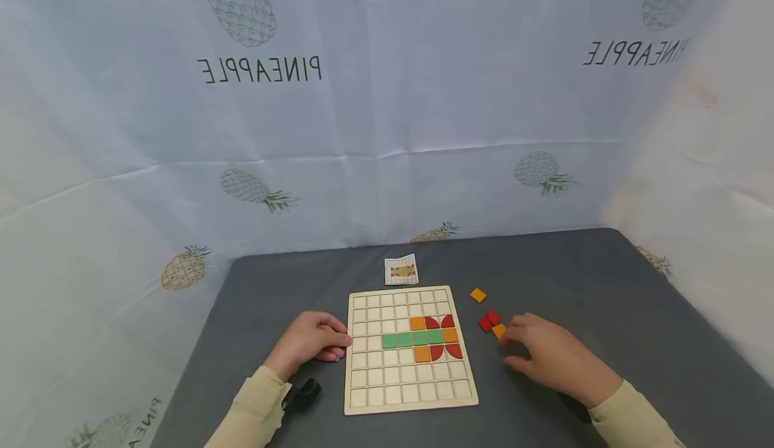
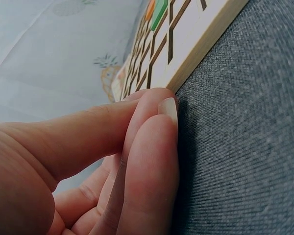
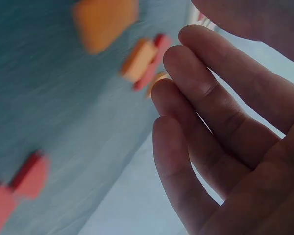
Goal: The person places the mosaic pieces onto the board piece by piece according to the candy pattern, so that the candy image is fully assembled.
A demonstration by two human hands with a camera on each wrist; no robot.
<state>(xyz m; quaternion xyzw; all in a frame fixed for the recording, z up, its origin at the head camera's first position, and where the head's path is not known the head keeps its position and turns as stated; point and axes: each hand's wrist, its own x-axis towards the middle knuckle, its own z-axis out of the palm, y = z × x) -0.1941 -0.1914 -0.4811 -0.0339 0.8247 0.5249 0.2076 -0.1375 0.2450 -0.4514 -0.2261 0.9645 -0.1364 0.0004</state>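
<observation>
A wooden grid board (image 1: 365, 394) lies flat on the grey table, with green square tiles (image 1: 404, 340), orange square tiles (image 1: 422, 354) and red quarter-round tiles (image 1: 453, 350) in its cells. My left hand (image 1: 311, 338) holds the board's left edge between thumb and bent fingers, seen close up in the left wrist view. Right of the board, my right hand (image 1: 538, 350) is just beside a loose orange tile (image 1: 498, 331), fingers slightly bent and nothing in them. Two loose red tiles (image 1: 485, 324) lie close by. Another orange tile (image 1: 478, 295) sits farther back.
Behind the board a small card (image 1: 402, 270) shows a coloured grid pattern. A white curtain (image 1: 375, 99) printed with pineapples hangs behind the table (image 1: 290, 280). Near my left wrist is a black strap-like object (image 1: 302, 394).
</observation>
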